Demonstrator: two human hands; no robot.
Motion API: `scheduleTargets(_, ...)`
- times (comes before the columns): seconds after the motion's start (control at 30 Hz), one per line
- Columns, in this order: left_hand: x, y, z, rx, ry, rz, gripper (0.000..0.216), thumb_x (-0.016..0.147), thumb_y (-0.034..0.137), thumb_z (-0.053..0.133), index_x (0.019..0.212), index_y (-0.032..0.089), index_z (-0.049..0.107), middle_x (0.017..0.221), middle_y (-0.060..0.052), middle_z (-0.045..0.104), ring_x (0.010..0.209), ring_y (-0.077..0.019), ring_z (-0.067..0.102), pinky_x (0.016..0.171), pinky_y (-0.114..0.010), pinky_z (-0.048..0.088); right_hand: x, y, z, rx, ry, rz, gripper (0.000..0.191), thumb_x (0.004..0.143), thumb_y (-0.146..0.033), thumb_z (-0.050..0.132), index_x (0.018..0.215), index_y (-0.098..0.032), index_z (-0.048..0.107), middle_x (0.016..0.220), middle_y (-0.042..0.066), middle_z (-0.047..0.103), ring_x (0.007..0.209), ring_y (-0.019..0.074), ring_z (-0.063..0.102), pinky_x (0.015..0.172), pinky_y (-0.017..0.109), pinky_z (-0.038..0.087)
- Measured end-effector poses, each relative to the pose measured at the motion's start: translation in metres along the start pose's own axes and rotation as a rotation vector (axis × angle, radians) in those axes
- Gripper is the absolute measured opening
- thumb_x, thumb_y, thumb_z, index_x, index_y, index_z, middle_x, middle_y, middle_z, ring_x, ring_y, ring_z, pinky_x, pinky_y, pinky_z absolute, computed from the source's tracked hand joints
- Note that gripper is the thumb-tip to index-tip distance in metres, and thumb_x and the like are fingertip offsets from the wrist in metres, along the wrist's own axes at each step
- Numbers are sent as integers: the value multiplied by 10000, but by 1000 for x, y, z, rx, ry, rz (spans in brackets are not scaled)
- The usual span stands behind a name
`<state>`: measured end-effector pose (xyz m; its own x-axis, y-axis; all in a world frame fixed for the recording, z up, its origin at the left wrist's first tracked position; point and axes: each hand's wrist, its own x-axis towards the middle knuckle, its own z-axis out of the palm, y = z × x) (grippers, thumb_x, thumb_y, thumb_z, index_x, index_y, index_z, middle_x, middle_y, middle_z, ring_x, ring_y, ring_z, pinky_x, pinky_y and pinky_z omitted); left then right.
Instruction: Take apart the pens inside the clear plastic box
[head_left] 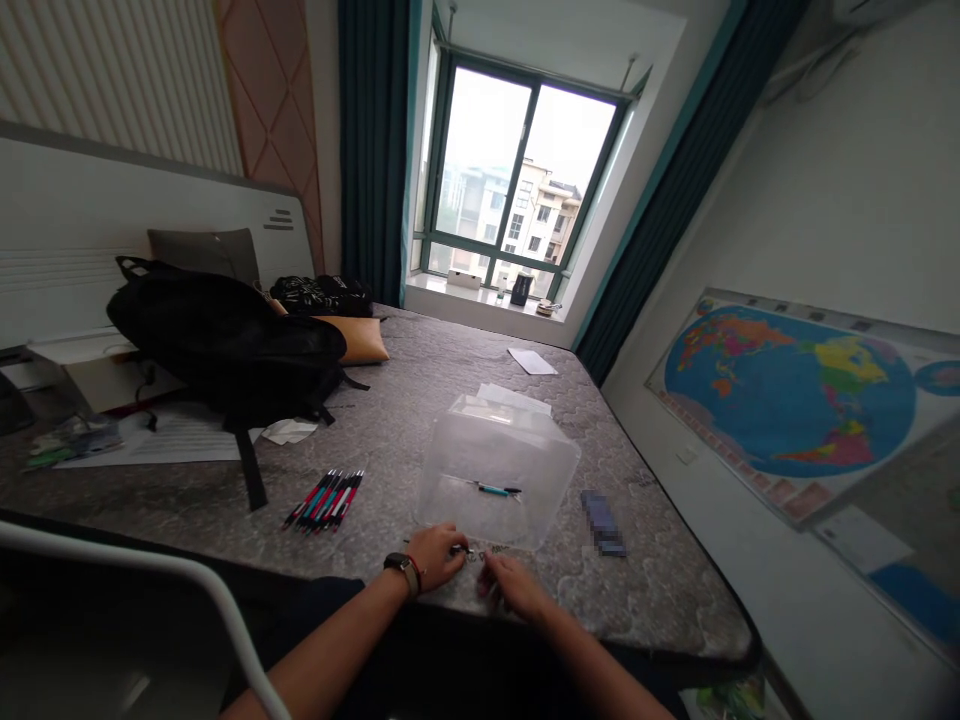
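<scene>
My left hand (439,558), with a watch on its wrist, is closed on a thin dark pen whose ends stick out on both sides of the fingers. Close beside it, my right hand (517,585) has its fingers pinched together; what they hold, if anything, is too small to make out. Small dark parts (495,549) lie on the mattress between the hands. Just beyond them stands a clear plastic box (491,440), with a blue-and-black pen (495,490) inside it. Several red, teal and black pens (326,502) lie side by side to the left.
A quilted mattress (397,420) carries everything. A blurred phone-like object (603,522) lies right of the box. White papers (532,361) are farther back. At left sit a black backpack (225,330), with a strap hanging forward, and a printed sheet (180,437). A white curved rail (195,570) crosses lower left.
</scene>
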<state>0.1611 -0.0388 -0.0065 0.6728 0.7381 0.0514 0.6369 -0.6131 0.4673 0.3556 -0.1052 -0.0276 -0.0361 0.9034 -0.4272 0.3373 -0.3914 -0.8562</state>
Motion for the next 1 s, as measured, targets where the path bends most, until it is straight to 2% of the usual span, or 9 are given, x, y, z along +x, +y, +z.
scheduleTargets(0.13, 10, 0, 2, -17, 20, -25, 285, 902, 336, 455, 1030, 262, 698, 959, -56, 659, 898, -204, 643, 794, -294, 472, 24, -4, 11, 115, 10, -33, 613, 856, -731, 310, 636, -194, 506, 531, -15, 535, 426, 117, 496, 408, 205, 297)
scheduleTargets(0.23, 21, 0, 4, -29, 23, -31, 280, 914, 319, 437, 1009, 250, 691, 950, -59, 655, 897, -201, 641, 791, -289, 471, 47, 0, 12, 171, 49, -80, 604, 822, -756, 364, 604, -204, 474, 494, -34, 473, 421, 118, 481, 416, 215, 317)
scheduleTargets(0.4, 41, -2, 2, -69, 56, -74, 284, 935, 350, 427, 1059, 262, 667, 987, -61, 651, 918, -197, 630, 810, -291, 469, 78, -2, 0, 135, 116, -137, 658, 784, -816, 344, 550, -213, 463, 449, -37, 418, 401, 119, 439, 419, 237, 334)
scheduleTargets(0.53, 62, -3, 1, -106, 72, -116, 265, 937, 391, 451, 1052, 262, 653, 1027, -53, 662, 937, -202, 629, 821, -296, 467, 94, -10, -15, 72, 165, -201, 668, 784, -810, 347, 553, -204, 507, 447, -21, 445, 426, 131, 457, 442, 250, 350)
scheduleTargets(0.67, 79, -5, 3, -121, 44, -79, 382, 980, 459, 341, 938, 244, 655, 960, -56, 692, 901, -203, 643, 789, -289, 458, 96, -11, -26, 157, 156, -166, 612, 805, -773, 354, 601, -211, 482, 489, -31, 448, 423, 127, 447, 436, 254, 352)
scheduleTargets(0.77, 80, -8, 5, -73, -1, -124, 472, 992, 478, 260, 850, 227, 635, 863, -69, 701, 832, -212, 654, 726, -295, 444, 87, -7, -27, 124, 115, -250, 515, 867, -673, 396, 672, -207, 493, 564, -27, 488, 496, 135, 490, 489, 251, 388)
scheduleTargets(0.9, 73, -9, 3, -85, -47, -149, 407, 974, 504, 301, 971, 243, 613, 887, -56, 707, 817, -213, 660, 687, -294, 434, 72, -4, -23, 65, 139, -327, 373, 913, -559, 445, 780, -216, 506, 644, -36, 521, 577, 139, 522, 572, 245, 415)
scheduleTargets(1.0, 69, -6, -3, -154, -37, -122, 366, 940, 542, 379, 1061, 253, 567, 893, -36, 705, 808, -207, 653, 683, -292, 432, 71, -4, -22, 32, 225, -306, 428, 909, -586, 431, 729, -211, 528, 606, -30, 511, 574, 152, 512, 566, 255, 397)
